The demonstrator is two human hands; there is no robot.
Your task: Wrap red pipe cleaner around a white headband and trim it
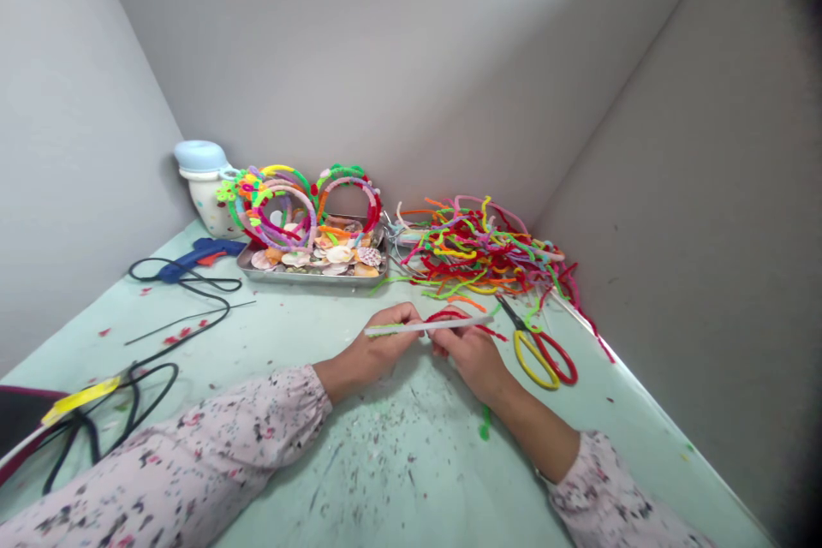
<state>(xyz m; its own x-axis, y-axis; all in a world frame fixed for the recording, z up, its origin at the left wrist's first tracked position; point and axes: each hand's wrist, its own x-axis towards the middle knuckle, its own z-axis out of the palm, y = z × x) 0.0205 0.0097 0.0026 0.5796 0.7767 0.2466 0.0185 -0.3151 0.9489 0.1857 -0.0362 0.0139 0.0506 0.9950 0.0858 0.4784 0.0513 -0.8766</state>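
Observation:
A thin whitish strip (462,323) runs nearly level across both hands, above the middle of the table. My left hand (386,342) is closed on its left part, where a bit of green fuzz shows along the edge. Closed around the strip's right part is my right hand (467,344), which also has a red pipe cleaner (449,316) at its fingers; its end sticks out to the right. Scissors (538,347) with one yellow and one red handle lie just right of my right hand.
A metal tray (308,278) of shells with fuzzy headbands (292,188) stands behind, beside a heap of pipe cleaners (481,248). At left are a blue glue gun (199,257), black cables (134,394) and a white cup (211,201). Grey walls enclose the table (385,479).

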